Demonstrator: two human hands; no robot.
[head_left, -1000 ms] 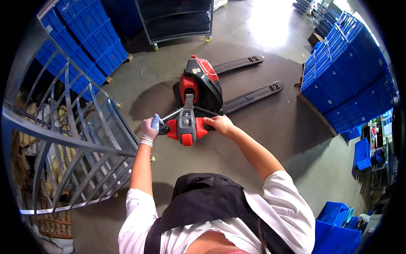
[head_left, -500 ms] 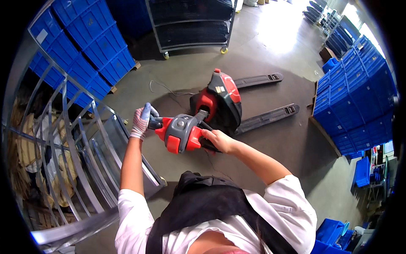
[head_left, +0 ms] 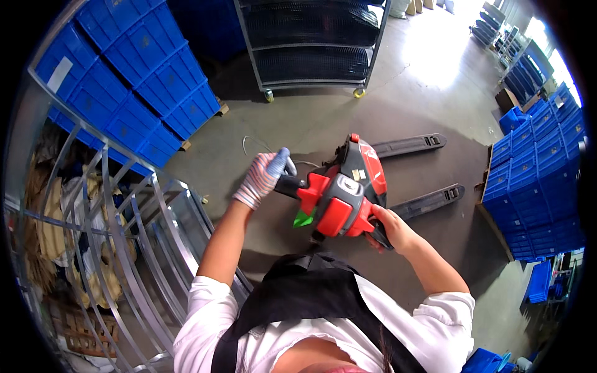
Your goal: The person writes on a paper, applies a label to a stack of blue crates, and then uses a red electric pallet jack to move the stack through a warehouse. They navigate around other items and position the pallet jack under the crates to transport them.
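At centre, the red-and-grey pallet-truck tiller head [head_left: 339, 205] is held crosswise between both hands. Its left black grip is clasped by the gloved left hand [head_left: 261, 177]; its right grip is clasped by the bare right hand [head_left: 388, 227].

One red pallet truck [head_left: 357, 177] with two forks, one wheeled shelf cart [head_left: 311, 43].

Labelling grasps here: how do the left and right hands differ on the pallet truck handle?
The left hand wears a striped knit glove; the right hand is bare. The left hand grips the far grip of the red handle head, its arm stretched forward; the right hand grips the near grip, close to the body. Both are closed around a grip.
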